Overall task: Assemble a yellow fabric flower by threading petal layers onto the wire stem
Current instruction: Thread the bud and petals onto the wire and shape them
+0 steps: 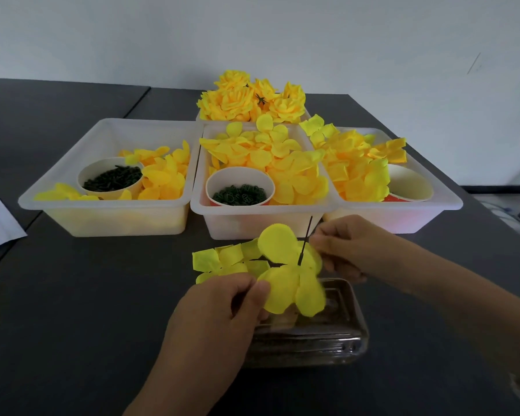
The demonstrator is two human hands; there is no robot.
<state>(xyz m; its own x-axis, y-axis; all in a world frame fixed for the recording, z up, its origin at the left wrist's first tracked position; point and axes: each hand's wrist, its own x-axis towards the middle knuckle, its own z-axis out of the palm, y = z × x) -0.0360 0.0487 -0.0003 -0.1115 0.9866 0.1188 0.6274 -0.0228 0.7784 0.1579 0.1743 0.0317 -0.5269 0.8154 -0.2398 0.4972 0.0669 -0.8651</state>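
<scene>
A round-lobed yellow petal layer (291,268) is held between the two hands above a shallow metal tray (336,340), with the thin dark wire stem (305,240) passing through its middle. The left hand (222,313) is closed in a pinch, thumb and forefinger pressed on the near lobe at its edge. The right hand (348,247) is closed around the far side of the layer, just beside the wire; whether its fingertips grip the wire itself or only the fabric cannot be told, since the petal hides them. The stem's long axis runs nearly upright, leaning slightly to the right, its free tip pointing up and away from the fingers toward the middle white bin (252,217). To do the step well, the layer would best be kept flat and square to the wire, the centre hole eased along the stem rather than the lobes pulled, and the wire kept steady so the fabric is not torn. Loose squarish petals (219,259) lie on the table just beyond the left fingertips.
</scene>
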